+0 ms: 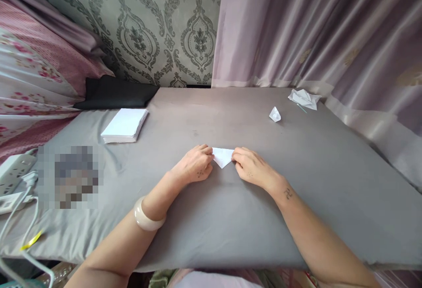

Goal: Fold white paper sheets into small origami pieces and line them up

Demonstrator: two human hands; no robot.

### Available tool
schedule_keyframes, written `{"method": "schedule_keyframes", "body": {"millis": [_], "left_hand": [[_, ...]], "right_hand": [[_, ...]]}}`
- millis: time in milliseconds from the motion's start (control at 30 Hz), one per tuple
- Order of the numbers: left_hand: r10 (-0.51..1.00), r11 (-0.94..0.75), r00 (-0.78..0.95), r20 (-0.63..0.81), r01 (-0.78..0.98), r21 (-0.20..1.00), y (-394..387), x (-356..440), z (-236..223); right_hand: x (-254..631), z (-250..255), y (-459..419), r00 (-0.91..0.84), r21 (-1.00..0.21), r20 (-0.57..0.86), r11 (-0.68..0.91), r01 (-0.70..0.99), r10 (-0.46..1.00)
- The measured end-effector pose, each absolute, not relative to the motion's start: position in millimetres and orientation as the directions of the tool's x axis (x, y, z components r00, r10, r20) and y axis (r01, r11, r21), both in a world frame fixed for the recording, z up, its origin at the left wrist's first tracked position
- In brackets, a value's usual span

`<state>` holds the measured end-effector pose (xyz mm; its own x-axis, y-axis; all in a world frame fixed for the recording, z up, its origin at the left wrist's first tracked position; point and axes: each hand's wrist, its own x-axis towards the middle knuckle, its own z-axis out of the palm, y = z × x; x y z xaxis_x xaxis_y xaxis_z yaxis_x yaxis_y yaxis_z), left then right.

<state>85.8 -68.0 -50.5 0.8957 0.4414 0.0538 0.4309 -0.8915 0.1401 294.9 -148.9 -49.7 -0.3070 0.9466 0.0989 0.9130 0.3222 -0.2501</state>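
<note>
Between my hands lies a small piece of folded white paper (223, 156), shaped like a triangle with its point toward me and a crease down its middle. My left hand (198, 163) pinches its left corner, the fingers closed. At the right corner my right hand (251, 165) grips the paper with thumb and fingers pressed together. The fingertips partly hide both corners. The paper rests on or just above the grey cloth (211, 222) covering the table; which of the two I cannot tell.
A stack of white paper (125, 123) sits at the left, near a folded black cloth (118, 92). Beyond my right hand are a folded paper piece (274, 114) and several white papers (305, 99). Power strips (15, 173) with cables lie at the left edge. Curtains (280, 28) border the table.
</note>
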Motion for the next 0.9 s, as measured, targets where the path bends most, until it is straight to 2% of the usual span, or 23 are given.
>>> {"method": "schedule_keyframes", "body": {"millis": [167, 300, 400, 600, 733, 800, 900], "left_hand": [[0.606, -0.794, 0.792, 0.073, 0.607, 0.011, -97, 104, -53], [0.639, -0.765, 0.767, 0.060, 0.642, -0.047, -109, 113, -58], [0.653, -0.754, 0.755, 0.060, 0.656, -0.041, -109, 112, -57], [0.695, -0.719, 0.716, 0.066, 0.691, 0.074, -105, 105, -53], [0.753, -0.655, 0.655, 0.063, 0.736, 0.171, -90, 104, -56], [0.780, -0.616, 0.622, 0.068, 0.745, 0.256, -76, 103, -61], [0.792, -0.564, 0.606, 0.070, 0.684, 0.462, -55, 101, -69]], "right_hand": [[265, -54, -152, -0.207, -0.056, 0.101, 0.213, 0.975, 0.973], [247, -60, -156, -0.148, 0.016, 0.078, 0.147, 0.989, 0.986], [245, -57, -159, -0.139, 0.027, 0.057, 0.138, 0.990, 0.989], [261, -45, -164, -0.144, -0.053, 0.036, 0.146, 0.988, 0.989], [275, -50, -157, -0.085, -0.156, 0.061, 0.094, 0.983, 0.995], [281, -54, -150, -0.037, -0.221, 0.058, 0.049, 0.974, 0.998], [290, -60, -140, 0.043, -0.349, 0.054, -0.022, 0.937, 0.998]]}}
